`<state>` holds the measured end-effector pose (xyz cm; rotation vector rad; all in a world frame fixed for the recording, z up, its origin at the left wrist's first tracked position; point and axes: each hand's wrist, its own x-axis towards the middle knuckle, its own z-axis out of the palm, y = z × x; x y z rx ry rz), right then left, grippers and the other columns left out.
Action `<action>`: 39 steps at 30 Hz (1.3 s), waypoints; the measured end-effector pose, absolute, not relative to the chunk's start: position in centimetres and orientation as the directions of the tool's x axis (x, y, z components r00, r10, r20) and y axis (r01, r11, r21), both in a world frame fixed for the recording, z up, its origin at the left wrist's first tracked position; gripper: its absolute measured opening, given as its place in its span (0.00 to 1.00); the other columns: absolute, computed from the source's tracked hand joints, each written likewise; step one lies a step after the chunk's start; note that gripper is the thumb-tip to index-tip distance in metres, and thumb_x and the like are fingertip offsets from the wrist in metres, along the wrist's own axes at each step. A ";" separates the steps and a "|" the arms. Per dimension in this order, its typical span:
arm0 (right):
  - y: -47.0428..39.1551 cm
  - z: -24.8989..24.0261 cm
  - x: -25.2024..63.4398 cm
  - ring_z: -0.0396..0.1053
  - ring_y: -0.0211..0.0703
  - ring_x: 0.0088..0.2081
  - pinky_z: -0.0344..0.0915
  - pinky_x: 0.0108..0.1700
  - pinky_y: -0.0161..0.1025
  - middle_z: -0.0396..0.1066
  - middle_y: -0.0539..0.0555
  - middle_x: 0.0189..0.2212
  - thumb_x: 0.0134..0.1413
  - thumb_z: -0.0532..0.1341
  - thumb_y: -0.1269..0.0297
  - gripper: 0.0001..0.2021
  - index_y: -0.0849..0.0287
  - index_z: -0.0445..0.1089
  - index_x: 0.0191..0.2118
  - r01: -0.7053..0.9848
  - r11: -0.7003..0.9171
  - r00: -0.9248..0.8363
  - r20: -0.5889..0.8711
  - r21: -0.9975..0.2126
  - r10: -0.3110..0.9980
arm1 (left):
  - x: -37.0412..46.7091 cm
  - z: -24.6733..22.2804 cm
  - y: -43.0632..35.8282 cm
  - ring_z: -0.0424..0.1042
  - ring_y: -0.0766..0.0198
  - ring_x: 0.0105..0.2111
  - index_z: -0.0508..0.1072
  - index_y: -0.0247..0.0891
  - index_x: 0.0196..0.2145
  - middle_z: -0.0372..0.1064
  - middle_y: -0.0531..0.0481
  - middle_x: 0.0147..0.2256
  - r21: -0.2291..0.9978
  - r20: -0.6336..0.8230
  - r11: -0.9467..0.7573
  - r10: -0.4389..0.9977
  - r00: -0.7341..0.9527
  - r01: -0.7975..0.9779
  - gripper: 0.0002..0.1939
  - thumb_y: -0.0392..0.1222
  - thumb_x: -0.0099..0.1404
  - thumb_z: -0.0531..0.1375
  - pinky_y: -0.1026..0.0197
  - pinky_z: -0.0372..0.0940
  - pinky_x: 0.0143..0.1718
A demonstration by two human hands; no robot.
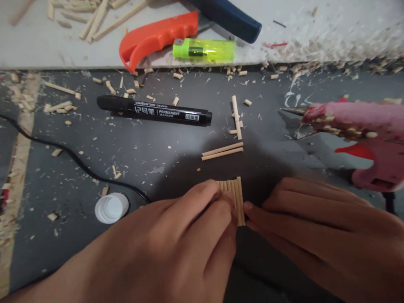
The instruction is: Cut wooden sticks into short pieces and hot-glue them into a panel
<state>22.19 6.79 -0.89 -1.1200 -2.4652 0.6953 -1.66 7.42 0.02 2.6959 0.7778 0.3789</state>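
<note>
Several thin wooden sticks lie side by side in a small panel (232,185) on the dark surface. My left hand (189,227) is closed over the panel's left part, fingertips pressed on it and hiding much of it. The outermost wooden stick (240,198) reaches a little higher than its neighbours. Against its right side are the fingertips of my right hand (303,219), its fingers held together. Just above the panel rest two loose sticks (222,150). Farther up stands a short upright line of stick pieces (236,118).
A pink glue gun (353,122) lies at right, its nozzle pointing left. A black marker (154,110), white cap (112,208) and black cable (72,155) are at left. On the pale board (299,33) are an orange-handled tool (158,35) and a green lighter (205,49).
</note>
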 end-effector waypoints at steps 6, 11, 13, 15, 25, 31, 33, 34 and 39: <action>6.7 -0.9 21.9 0.64 0.38 0.26 0.62 0.28 0.44 0.67 0.49 0.24 0.63 0.56 0.77 0.13 0.57 0.71 0.29 0.566 0.556 -0.652 0.082 -0.609 0.754 | -1.5 0.2 7.6 0.78 0.54 0.40 0.81 0.36 0.39 0.79 0.47 0.35 0.379 0.150 -0.782 0.579 0.802 0.494 0.26 0.30 0.74 0.42 0.56 0.73 0.33; 6.5 -0.4 22.2 0.67 0.38 0.28 0.65 0.29 0.41 0.70 0.48 0.28 0.63 0.58 0.73 0.08 0.55 0.71 0.36 0.581 0.541 -0.641 0.068 -0.608 0.765 | -1.5 1.0 8.5 0.78 0.54 0.43 0.81 0.33 0.40 0.80 0.45 0.38 0.352 0.153 -0.828 0.511 0.846 0.437 0.25 0.30 0.74 0.43 0.57 0.75 0.39; 6.4 -0.4 22.3 0.70 0.37 0.31 0.68 0.31 0.38 0.72 0.47 0.32 0.62 0.60 0.68 0.03 0.52 0.70 0.39 0.610 0.498 -0.605 0.043 -0.616 0.795 | -1.7 1.0 8.7 0.78 0.55 0.39 0.81 0.35 0.38 0.79 0.46 0.37 0.347 0.157 -0.835 0.501 0.851 0.427 0.25 0.30 0.74 0.43 0.58 0.74 0.32; 6.4 -0.7 22.3 0.72 0.38 0.35 0.69 0.34 0.37 0.73 0.47 0.37 0.57 0.64 0.64 0.12 0.51 0.68 0.47 0.654 0.446 -0.556 0.012 -0.611 0.831 | -1.8 0.8 8.8 0.77 0.56 0.37 0.80 0.36 0.37 0.79 0.47 0.37 0.346 0.150 -0.833 0.503 0.851 0.431 0.23 0.31 0.74 0.45 0.58 0.73 0.29; 7.3 -0.9 22.0 0.69 0.41 0.34 0.66 0.36 0.39 0.68 0.48 0.34 0.52 0.68 0.65 0.23 0.54 0.67 0.54 0.678 0.453 -0.572 -0.029 -0.579 0.820 | -1.4 0.1 8.7 0.76 0.60 0.41 0.76 0.37 0.40 0.77 0.46 0.40 0.488 0.232 -0.681 0.704 0.672 0.546 0.09 0.37 0.72 0.55 0.57 0.71 0.43; 6.8 -0.7 21.8 0.68 0.41 0.33 0.67 0.35 0.39 0.67 0.50 0.35 0.52 0.65 0.68 0.26 0.57 0.63 0.58 0.639 0.568 -0.552 0.206 -0.519 0.808 | -0.7 0.1 8.4 0.75 0.58 0.45 0.66 0.36 0.57 0.72 0.40 0.52 0.889 0.024 -0.186 0.931 0.363 0.419 0.23 0.45 0.68 0.61 0.54 0.71 0.48; 6.6 -0.7 21.7 0.68 0.41 0.32 0.68 0.34 0.39 0.68 0.51 0.36 0.53 0.64 0.68 0.28 0.56 0.61 0.60 0.608 0.618 -0.545 0.305 -0.498 0.781 | -0.5 0.1 8.4 0.75 0.60 0.44 0.66 0.36 0.58 0.72 0.39 0.52 0.972 -0.122 0.030 0.913 0.389 0.235 0.25 0.46 0.67 0.63 0.58 0.71 0.46; 6.6 -0.7 21.7 0.68 0.41 0.33 0.68 0.34 0.40 0.69 0.52 0.36 0.54 0.64 0.68 0.29 0.55 0.60 0.61 0.597 0.636 -0.541 0.340 -0.489 0.770 | -0.5 0.1 8.5 0.75 0.61 0.43 0.67 0.36 0.56 0.73 0.40 0.51 0.979 -0.184 0.126 0.885 0.428 0.161 0.24 0.46 0.66 0.64 0.59 0.71 0.45; 6.3 -0.8 21.1 0.71 0.48 0.37 0.72 0.39 0.46 0.72 0.56 0.40 0.56 0.62 0.68 0.30 0.55 0.56 0.64 0.594 0.690 -0.556 0.408 -0.415 0.724 | -0.4 -0.1 8.6 0.75 0.62 0.37 0.78 0.35 0.46 0.78 0.47 0.39 0.943 -0.296 0.331 0.790 0.537 0.034 0.18 0.48 0.61 0.69 0.62 0.69 0.41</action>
